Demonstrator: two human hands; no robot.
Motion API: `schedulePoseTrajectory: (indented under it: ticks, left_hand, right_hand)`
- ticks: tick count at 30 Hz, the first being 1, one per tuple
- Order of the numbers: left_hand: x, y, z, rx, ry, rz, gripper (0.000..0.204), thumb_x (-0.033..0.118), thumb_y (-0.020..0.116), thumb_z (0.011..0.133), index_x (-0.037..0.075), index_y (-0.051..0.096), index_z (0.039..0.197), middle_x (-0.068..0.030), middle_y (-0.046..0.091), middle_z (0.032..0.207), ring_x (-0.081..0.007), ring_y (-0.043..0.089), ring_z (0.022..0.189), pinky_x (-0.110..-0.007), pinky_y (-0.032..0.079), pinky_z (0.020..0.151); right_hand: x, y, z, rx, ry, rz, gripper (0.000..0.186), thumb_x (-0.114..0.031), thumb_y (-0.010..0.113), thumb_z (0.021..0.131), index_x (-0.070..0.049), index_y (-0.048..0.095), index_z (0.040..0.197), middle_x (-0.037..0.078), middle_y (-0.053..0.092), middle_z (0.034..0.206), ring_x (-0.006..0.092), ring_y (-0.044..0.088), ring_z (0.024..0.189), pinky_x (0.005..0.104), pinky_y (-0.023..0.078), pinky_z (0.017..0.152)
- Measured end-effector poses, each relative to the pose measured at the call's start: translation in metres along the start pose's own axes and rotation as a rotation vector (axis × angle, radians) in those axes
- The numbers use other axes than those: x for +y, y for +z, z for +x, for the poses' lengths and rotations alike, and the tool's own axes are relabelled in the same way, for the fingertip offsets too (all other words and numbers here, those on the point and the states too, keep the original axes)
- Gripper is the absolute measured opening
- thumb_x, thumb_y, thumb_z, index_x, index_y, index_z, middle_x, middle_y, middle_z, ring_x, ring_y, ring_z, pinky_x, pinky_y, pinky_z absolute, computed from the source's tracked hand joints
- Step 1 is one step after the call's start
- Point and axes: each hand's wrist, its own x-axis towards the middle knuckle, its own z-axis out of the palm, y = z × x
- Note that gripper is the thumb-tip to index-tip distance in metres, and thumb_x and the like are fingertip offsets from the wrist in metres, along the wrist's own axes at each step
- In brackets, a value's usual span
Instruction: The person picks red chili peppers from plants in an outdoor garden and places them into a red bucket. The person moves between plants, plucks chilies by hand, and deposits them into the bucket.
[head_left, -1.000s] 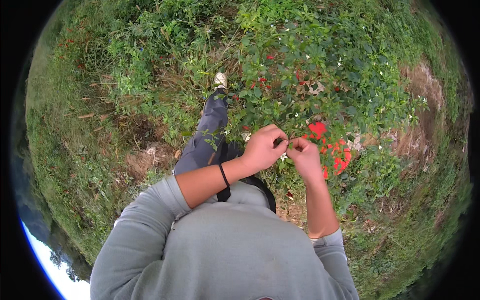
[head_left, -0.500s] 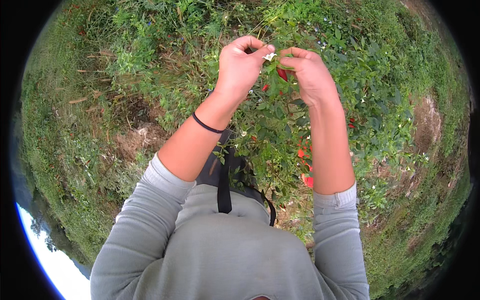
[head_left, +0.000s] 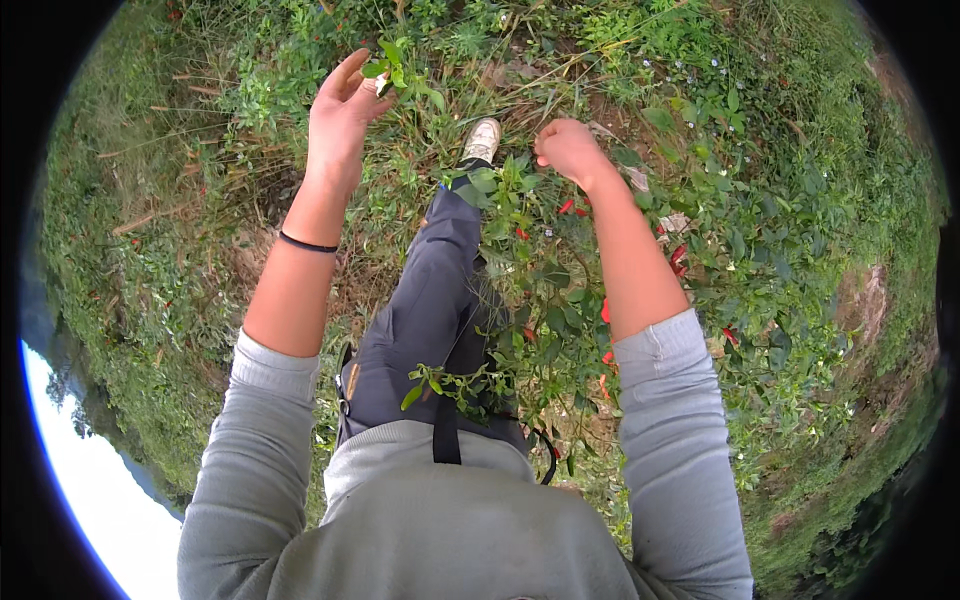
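My left hand [head_left: 338, 125] is raised at the far left, its thumb and fingers curled around a leafy sprig with a white flower [head_left: 382, 85]. Green leaves [head_left: 394, 62] of that sprig stick out past the fingertips. Over at the right, my right hand [head_left: 568, 150] is closed in a loose fist, back of the hand up. What it holds, if anything, is hidden. Below it is a leafy chili pepper plant [head_left: 555, 275]. Several red chili peppers show on it, among them one pepper [head_left: 567, 207] just beneath the hand and another [head_left: 679, 253] beside the forearm.
My trousered leg [head_left: 435, 250] reaches forward to a pale shoe [head_left: 482, 140] on weedy ground. Branches of the plant lean against my thigh. A black strap [head_left: 446, 430] hangs at my waist. Dense grass and weeds surround me, with a bare earth patch [head_left: 865, 300] at the right.
My hands, close together at a red pepper before, have parted. The left went left with the flowered sprig; the right drew down slightly and closed. My leg and shoe have come into sight.
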Motion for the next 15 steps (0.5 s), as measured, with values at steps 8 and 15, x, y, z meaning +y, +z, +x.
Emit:
schedulePoseTrajectory:
  ticks: [8,15]
  left_hand:
    - [-0.228,0.026,-0.021,-0.487,-0.647,0.524,0.037,0.002,0.045,0.085,-0.004,0.049,0.121,-0.0111,0.059,0.112,-0.0173,0.056,0.096,-0.027,0.044,0.08]
    - [-0.266,0.068,-0.082,-0.864,-0.772,0.329,0.023,0.003,0.061,0.078,-0.001,0.058,0.101,-0.0015,0.06,0.084,-0.0079,0.05,0.073,-0.024,0.042,0.067]
  right_hand:
    - [0.058,0.072,-0.024,-0.409,0.275,-0.361,0.064,-0.057,0.059,0.071,0.005,0.062,0.086,0.021,0.062,0.087,0.0347,0.059,0.086,0.0417,0.045,0.069]
    - [0.133,0.127,-0.027,-0.492,0.307,-0.065,0.053,-0.049,0.063,0.075,0.004,0.065,0.07,0.008,0.063,0.063,0.016,0.053,0.053,0.0327,0.04,0.048]
